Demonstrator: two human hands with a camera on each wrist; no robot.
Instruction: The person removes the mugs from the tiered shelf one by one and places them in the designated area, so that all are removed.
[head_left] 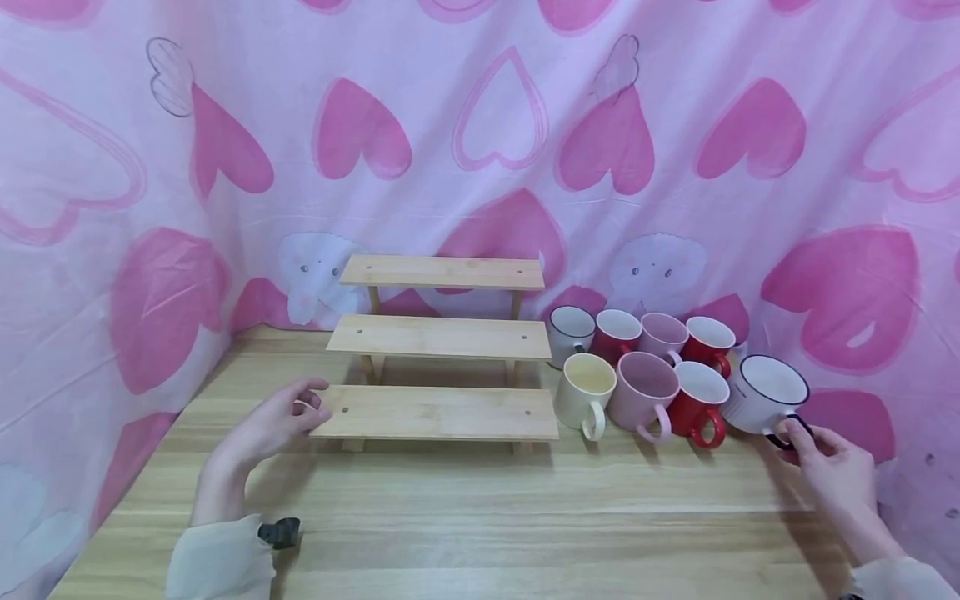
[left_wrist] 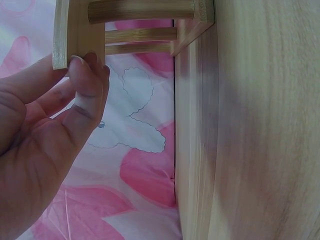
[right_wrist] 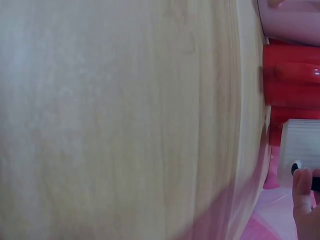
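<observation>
My right hand (head_left: pixel 840 471) pinches the black handle of a white enamel-style mug (head_left: pixel 757 404) with a dark rim. This mug is tilted, at the right end of the mug group; in the right wrist view its base (right_wrist: pixel 287 155) appears raised off the table. At the left, my left hand (head_left: pixel 273 421) has its thumb and fingers at the left end of the lowest board of a wooden three-tier shelf (head_left: pixel 435 414). The left wrist view shows fingertips (left_wrist: pixel 82 75) gripping that board's end (left_wrist: pixel 61 37). No mugs stand on the boards.
Right of the shelf, two rows of mugs stand close together: a cream mug (head_left: pixel 581 396), pink mugs (head_left: pixel 637 408), red mugs (head_left: pixel 686 417) and another white dark-rimmed mug (head_left: pixel 558 337). A pink heart-patterned curtain (head_left: pixel 480 192) hangs behind the wooden table (head_left: pixel 525 517).
</observation>
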